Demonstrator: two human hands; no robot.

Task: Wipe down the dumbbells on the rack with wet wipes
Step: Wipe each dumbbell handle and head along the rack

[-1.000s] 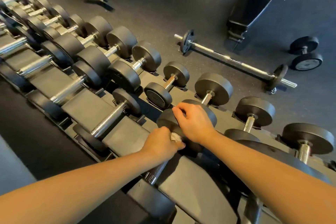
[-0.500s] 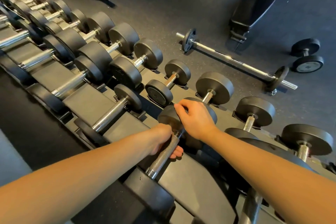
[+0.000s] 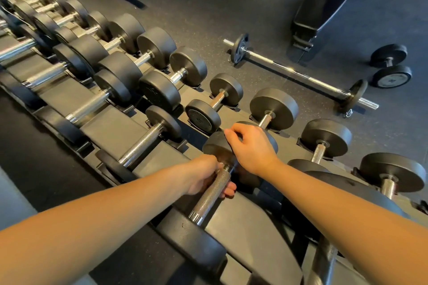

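A black dumbbell with a knurled chrome handle (image 3: 212, 195) lies on the near row of the rack (image 3: 111, 127). My left hand (image 3: 203, 176) grips the far end of that handle, its fingers curling round from beneath. No wet wipe shows plainly in that hand. My right hand (image 3: 251, 146) sits on the dumbbell's far head (image 3: 214, 143), fingers curled over its top rim. The near head (image 3: 192, 242) is bare.
Several more dumbbells (image 3: 159, 88) fill both rows of the rack to the left and right. On the rubber floor beyond lie a short barbell (image 3: 298, 74) and a loose dumbbell (image 3: 391, 66). A black bench (image 3: 317, 14) stands behind them.
My left hand has rolled from on top of the handle to underneath it, and the white wipe seen in it a second ago is now hidden. My right hand stays on the far head.
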